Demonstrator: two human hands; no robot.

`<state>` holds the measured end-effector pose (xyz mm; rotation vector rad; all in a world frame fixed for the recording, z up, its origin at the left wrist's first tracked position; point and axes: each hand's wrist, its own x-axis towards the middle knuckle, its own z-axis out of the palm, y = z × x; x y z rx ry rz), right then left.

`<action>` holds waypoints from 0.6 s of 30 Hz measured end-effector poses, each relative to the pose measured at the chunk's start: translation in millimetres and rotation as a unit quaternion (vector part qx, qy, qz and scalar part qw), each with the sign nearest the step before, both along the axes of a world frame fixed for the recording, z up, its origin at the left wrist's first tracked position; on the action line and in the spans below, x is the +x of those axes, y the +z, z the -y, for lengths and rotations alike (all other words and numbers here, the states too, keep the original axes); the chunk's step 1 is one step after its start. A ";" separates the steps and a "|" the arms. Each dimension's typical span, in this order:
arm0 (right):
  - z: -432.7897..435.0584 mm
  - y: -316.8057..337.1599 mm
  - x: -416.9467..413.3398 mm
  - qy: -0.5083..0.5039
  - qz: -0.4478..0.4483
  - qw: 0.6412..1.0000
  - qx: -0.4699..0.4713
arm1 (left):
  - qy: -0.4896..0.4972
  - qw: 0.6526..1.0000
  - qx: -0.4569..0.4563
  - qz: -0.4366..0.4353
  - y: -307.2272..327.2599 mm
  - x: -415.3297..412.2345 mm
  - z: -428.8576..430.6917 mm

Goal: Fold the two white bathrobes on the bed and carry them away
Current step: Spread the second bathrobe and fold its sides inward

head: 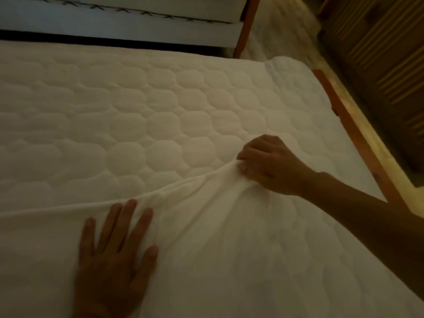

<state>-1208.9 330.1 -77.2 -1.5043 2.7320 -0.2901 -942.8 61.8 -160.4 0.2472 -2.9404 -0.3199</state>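
Observation:
A thin white cloth [229, 237] lies spread over the near part of the quilted mattress [137, 106], its far edge running from the left side up to the right. I cannot tell whether it is a bathrobe. My left hand [114, 249] presses flat on the cloth near its edge, fingers straight and spread. My right hand [268, 164] grips a bunched fold of the cloth's far edge, with creases radiating from the grip. The room is dim.
An orange wooden bed frame rail [358, 134] runs along the mattress's right side. Beyond it stands slatted wooden furniture [378, 53]. Another white mattress or cushion [114, 21] sits across a dark gap at the top.

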 end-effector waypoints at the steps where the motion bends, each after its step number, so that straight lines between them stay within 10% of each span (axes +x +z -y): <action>1: 1.8 -1.5 1.1 -0.007 -0.002 1.000 -0.006 | 0.002 1.000 0.001 -0.003 0.4 -0.5 0.1; 13: 40.8 76.9 -0.3 -0.239 0.275 0.920 0.143 | 0.037 0.996 0.071 -0.035 43.4 -9.9 2.6; 18: 50.6 88.6 1.9 -0.233 0.191 0.885 0.354 | -0.022 0.981 0.191 -0.020 90.5 -83.1 -17.4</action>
